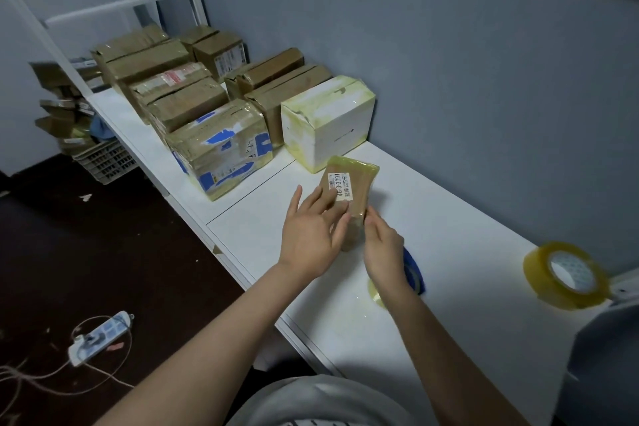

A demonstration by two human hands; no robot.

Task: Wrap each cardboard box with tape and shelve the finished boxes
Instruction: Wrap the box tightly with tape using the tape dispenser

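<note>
I am at a long white table by a blue-grey wall. The floor is dark. A white power strip lies on it.

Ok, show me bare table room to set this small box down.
Bare table lies between the white box and the clear tape roll, along the wall; also between the blue-marked box and the left hand. Crowded: the far end, packed with taped boxes, and the blue tape roll by the right hand.

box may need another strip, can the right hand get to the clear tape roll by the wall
Probably yes: only bare table lies between the right hand and the clear tape roll. It would first have to release the small box.
</note>
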